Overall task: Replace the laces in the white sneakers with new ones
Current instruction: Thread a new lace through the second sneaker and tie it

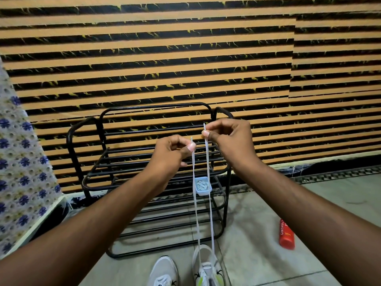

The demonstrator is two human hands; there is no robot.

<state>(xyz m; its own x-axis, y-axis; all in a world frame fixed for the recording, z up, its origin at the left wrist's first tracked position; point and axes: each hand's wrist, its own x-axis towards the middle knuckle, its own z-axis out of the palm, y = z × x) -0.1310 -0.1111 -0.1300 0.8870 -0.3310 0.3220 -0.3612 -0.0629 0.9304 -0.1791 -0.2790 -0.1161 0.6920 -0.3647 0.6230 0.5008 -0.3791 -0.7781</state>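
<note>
Head view: the left hand (171,153) pinches one end of the white lace (210,203) and the right hand (228,139) pinches the other, both ends raised above the black metal rack (144,182). Both strands drop in front of the rack to the right sneaker (207,267) on the floor, with the left sneaker (164,272) just beside it. A small blue tray (203,187) sits on the rack, and a red bottle (286,235) lies right of the rack.
</note>
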